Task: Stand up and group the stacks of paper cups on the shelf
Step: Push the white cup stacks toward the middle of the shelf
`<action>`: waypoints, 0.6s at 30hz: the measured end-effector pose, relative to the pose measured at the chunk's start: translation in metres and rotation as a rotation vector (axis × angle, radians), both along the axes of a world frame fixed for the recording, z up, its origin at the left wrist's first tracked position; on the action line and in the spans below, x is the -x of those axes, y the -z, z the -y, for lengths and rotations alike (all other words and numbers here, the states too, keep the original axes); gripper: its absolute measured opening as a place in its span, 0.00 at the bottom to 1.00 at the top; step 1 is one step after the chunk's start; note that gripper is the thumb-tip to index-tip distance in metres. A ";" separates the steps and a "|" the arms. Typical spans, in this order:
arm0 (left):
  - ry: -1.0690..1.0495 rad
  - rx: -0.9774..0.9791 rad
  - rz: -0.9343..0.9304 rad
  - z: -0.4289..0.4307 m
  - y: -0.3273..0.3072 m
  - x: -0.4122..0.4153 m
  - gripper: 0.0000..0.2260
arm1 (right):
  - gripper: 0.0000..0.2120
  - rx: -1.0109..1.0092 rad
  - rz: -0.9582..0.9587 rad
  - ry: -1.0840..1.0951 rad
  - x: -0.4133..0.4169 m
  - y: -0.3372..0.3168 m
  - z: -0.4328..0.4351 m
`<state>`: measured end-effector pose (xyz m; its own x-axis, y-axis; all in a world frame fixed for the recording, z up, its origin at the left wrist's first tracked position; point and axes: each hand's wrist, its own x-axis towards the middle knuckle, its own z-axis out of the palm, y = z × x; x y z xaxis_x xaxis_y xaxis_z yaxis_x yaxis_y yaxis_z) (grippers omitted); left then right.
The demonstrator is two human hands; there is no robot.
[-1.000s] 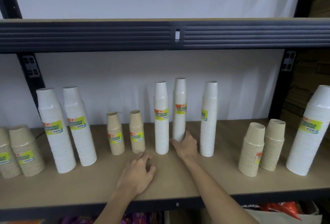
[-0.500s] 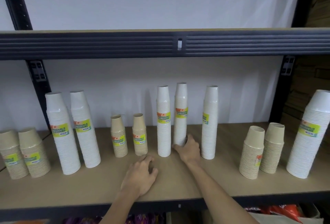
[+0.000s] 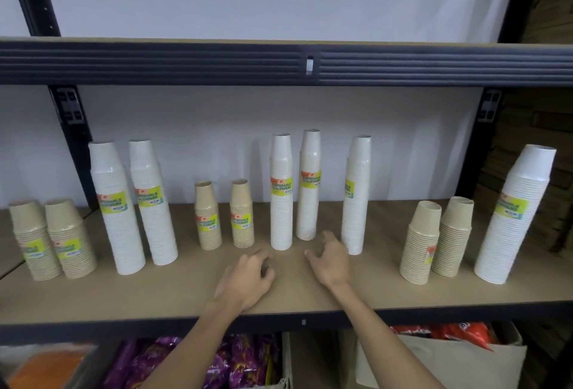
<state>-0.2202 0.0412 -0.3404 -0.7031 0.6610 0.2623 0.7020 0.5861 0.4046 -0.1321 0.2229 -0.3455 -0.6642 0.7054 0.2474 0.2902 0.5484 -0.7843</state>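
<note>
My right hand point(image 3: 330, 260) hovers with fingers spread and empty just in front of the gap between the middle slim white stack point(image 3: 308, 185) and the right slim white stack point(image 3: 356, 196), which stands apart from its two mates, so I judge it needs sliding left to close the group. My left hand point(image 3: 248, 280) rests loosely curled on the shelf board point(image 3: 155, 295), holding nothing, near the left slim white stack point(image 3: 281, 193) to steady it
</note>
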 end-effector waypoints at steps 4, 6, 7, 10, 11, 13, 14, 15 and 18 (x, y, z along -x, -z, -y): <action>0.056 0.038 0.047 -0.019 0.000 -0.021 0.16 | 0.18 0.023 -0.099 -0.024 -0.031 0.000 0.003; 0.077 0.037 0.086 -0.038 0.002 -0.038 0.18 | 0.11 0.023 -0.149 -0.002 -0.039 0.001 0.000; 0.099 0.037 0.089 -0.049 0.004 -0.046 0.19 | 0.08 0.013 -0.173 0.017 -0.041 0.000 -0.001; 0.156 0.033 0.093 -0.076 0.006 -0.060 0.19 | 0.07 -0.012 -0.248 0.126 -0.048 -0.001 -0.006; 0.158 0.035 0.088 -0.081 0.007 -0.061 0.20 | 0.08 -0.025 -0.271 0.181 -0.049 0.000 -0.009; 0.142 0.034 0.084 -0.084 0.008 -0.060 0.21 | 0.14 -0.027 -0.294 0.277 -0.047 0.003 -0.016; 0.128 0.031 0.087 -0.086 0.009 -0.058 0.21 | 0.18 -0.011 -0.296 0.306 -0.044 0.004 -0.020; 0.120 0.026 0.088 -0.086 0.010 -0.057 0.22 | 0.21 0.002 -0.297 0.324 -0.040 0.005 -0.024; 0.112 0.023 0.098 -0.088 0.013 -0.055 0.25 | 0.33 0.053 -0.279 0.368 -0.026 0.004 -0.035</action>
